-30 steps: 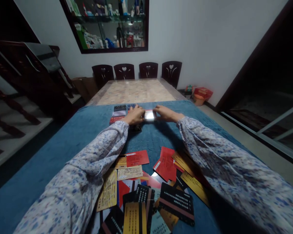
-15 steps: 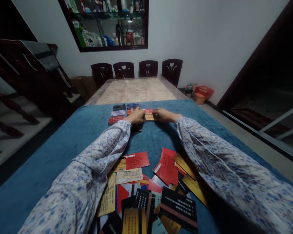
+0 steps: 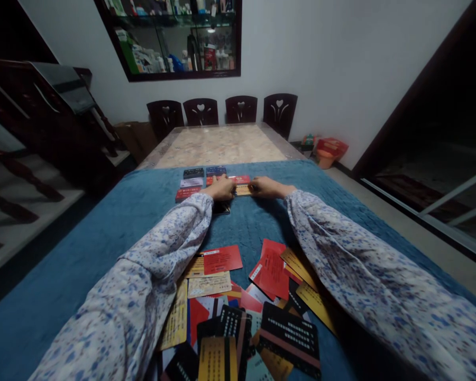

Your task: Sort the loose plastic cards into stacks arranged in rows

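Note:
A gold card [image 3: 243,190] lies in the right part of a group of sorted cards, just below a red card [image 3: 241,180]. My left hand [image 3: 223,188] grips the gold card's left edge with bent fingers, and my right hand [image 3: 265,187] pinches its right edge. Under my left wrist a black card [image 3: 222,208] shows in part. Left of that hand are a red pile [image 3: 188,193], a light purple card [image 3: 191,182], a black pile [image 3: 193,173] and a blue pile [image 3: 216,170].
A loose heap of mixed cards, with a red card [image 3: 222,260] and a black card [image 3: 289,338], lies between my forearms on the blue cloth [image 3: 143,211]. Dark chairs [image 3: 201,112] stand behind the table's bare far end [image 3: 222,143].
The view has tilted very slightly. Both hands keep their places at the gold card, with no clear movement of the cards.

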A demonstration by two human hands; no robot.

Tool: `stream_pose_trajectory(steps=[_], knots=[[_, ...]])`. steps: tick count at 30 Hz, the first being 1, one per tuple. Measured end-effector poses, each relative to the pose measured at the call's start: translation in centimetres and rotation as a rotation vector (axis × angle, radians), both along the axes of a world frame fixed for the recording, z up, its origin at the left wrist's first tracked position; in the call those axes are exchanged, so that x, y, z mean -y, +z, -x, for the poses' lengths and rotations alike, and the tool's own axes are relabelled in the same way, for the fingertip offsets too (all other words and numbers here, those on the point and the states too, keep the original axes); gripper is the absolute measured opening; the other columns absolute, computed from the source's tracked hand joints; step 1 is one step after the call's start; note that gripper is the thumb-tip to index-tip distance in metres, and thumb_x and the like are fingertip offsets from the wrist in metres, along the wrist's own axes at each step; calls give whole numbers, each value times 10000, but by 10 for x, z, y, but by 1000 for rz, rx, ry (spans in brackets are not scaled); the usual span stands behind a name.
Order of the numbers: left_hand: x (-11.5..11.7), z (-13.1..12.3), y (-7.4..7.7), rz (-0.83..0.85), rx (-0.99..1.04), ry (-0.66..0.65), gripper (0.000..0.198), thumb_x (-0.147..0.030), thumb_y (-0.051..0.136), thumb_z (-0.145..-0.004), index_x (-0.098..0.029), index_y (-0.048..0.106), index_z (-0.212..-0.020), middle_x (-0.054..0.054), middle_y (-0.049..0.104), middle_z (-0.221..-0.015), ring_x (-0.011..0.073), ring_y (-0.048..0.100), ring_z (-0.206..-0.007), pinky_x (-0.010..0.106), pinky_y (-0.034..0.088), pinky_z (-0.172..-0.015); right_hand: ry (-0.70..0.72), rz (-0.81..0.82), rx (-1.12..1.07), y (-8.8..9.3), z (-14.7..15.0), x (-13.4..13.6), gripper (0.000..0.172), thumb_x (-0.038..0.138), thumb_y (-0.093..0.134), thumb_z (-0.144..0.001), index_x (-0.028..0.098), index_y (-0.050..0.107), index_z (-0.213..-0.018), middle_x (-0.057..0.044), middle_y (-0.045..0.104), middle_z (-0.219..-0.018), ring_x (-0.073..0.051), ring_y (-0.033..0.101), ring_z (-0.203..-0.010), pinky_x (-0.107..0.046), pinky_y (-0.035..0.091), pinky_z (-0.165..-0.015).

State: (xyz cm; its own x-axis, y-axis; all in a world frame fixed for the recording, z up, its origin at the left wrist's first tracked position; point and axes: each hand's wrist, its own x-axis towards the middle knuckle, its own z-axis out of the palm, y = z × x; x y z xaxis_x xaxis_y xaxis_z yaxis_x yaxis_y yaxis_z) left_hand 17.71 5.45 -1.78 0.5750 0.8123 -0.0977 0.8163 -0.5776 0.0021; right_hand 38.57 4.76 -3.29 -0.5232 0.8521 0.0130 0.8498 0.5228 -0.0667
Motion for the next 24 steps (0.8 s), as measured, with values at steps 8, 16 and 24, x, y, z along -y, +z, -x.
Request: stream_pose_trajectory(steps=[8, 16, 24], knots=[[-9, -2, -5, -18, -21, 14, 419, -205, 650, -745, -178, 697, -1161, 178, 641, -1194, 390, 435, -1272, 640, 368, -1064, 29, -2, -46, -3, -6, -6, 215, 277, 662, -875, 154, 732, -1037, -92, 725, -1020, -191, 627, -872, -241, 429, -767], [-1, -3, -6, -47, -39, 7, 414, -177, 596, -758, -187, 692, -1161, 169, 664, -1182, 381, 430, -1283, 649, 367, -1063, 44, -20, -61, -6, -6, -3, 189, 258, 640, -880, 141, 719, -1006, -113, 714, -1035, -196, 616, -887, -255, 423, -788], [18, -2, 1, -126, -34, -61, 344, -155, 574, -816, -201, 705, -1131, 148, 620, -1384, 376, 353, -1408, 640, 337, -1082, -33, -13, -16, -7, -1, 0, 282, 262, 634, -906, 135, 691, -1152, -153, 712, -1135, -230, 660, -988, -269, 463, -864]])
